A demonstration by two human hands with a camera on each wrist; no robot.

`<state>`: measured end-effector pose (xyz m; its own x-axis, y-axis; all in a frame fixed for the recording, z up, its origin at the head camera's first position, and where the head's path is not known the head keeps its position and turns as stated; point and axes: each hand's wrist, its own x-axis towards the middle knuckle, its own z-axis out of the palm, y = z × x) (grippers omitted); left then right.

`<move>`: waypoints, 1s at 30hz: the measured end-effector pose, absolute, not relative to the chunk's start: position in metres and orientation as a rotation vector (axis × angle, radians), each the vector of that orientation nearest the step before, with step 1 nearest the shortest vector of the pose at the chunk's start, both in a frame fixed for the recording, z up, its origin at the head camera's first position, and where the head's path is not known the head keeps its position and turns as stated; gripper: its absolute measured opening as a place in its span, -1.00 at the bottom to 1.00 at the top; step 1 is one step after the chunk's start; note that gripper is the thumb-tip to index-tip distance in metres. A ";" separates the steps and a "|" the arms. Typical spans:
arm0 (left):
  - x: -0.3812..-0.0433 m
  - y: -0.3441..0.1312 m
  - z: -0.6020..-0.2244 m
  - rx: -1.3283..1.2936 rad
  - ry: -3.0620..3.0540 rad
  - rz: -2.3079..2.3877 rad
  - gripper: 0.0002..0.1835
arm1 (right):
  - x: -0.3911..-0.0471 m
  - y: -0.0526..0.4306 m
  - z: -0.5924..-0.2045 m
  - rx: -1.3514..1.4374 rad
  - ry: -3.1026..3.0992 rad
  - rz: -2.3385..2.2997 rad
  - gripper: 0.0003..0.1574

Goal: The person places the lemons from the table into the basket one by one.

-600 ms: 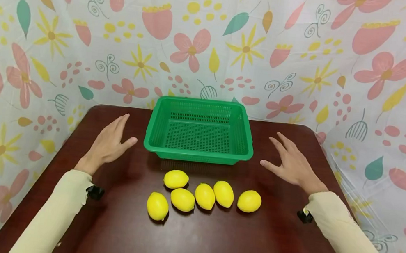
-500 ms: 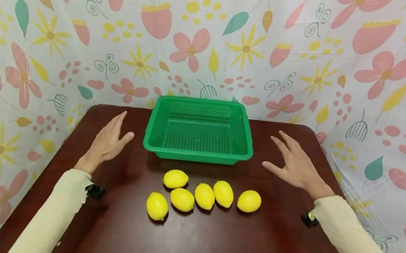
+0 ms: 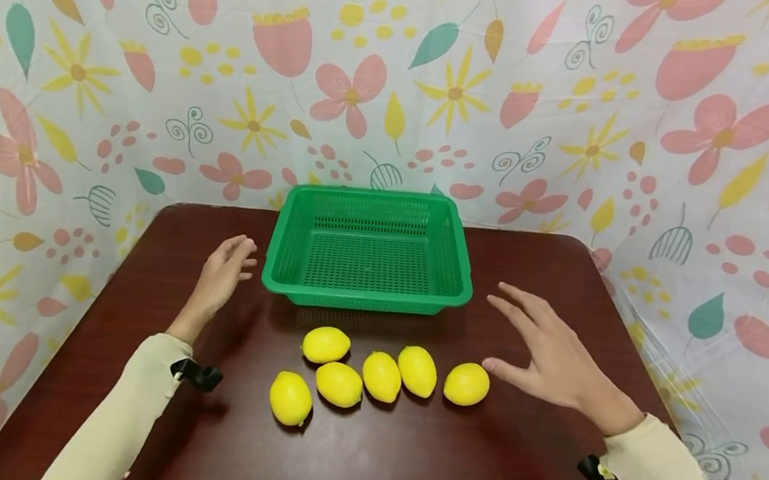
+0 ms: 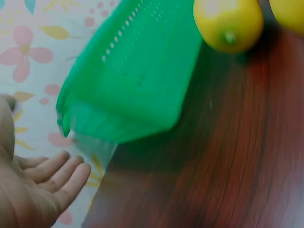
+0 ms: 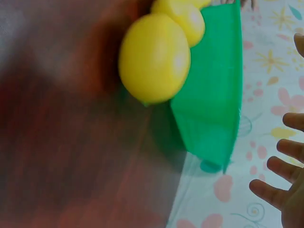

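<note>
Several yellow lemons lie loose on the table in front of a green plastic basket (image 3: 364, 300). The rightmost lemon (image 3: 466, 384) sits a little apart from the others, and the leftmost lemon (image 3: 290, 399) is closest to the viewer. My left hand (image 3: 214, 281) hovers left of the basket, fingers slightly bent, holding nothing. On the other side, my right hand (image 3: 551, 355) is held with fingers spread and thumb tip close to the rightmost lemon; whether it touches cannot be told. The right wrist view shows a lemon (image 5: 154, 59) near the basket, with the spread fingers (image 5: 268, 192) apart from it.
The dark reddish-brown wooden table (image 3: 360, 472) ends at the back against a floral-patterned curtain (image 3: 465, 147), which also runs along both sides. The basket stands near that back edge. A black strap (image 3: 197, 374) is on the left wrist, another strap (image 3: 592, 471) on the right.
My right hand has come down toward the viewer, closer to the rightmost lemon. The left hand has turned, its fingers now pointing more toward the basket. The head view has shifted slightly.
</note>
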<state>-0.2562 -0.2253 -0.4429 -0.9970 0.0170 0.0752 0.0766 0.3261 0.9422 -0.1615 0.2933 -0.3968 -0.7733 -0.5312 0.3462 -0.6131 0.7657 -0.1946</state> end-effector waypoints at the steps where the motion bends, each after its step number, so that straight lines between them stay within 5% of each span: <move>1: -0.257 -0.222 -0.444 -0.063 -2.490 -1.875 -0.28 | -0.158 0.291 -0.399 0.905 -2.692 0.433 0.10; 6: -0.260 -0.212 -0.448 0.026 -2.469 -2.012 -0.40 | -0.147 0.284 -0.414 0.951 -2.712 0.407 0.05; 14: -0.263 -0.204 -0.452 0.053 -2.561 -1.992 -0.25 | -0.138 0.281 -0.440 0.970 -2.744 0.387 0.01; 30: -0.267 -0.203 -0.448 0.236 -2.312 -2.473 -0.34 | -0.137 0.287 -0.472 0.954 -2.792 0.377 -0.10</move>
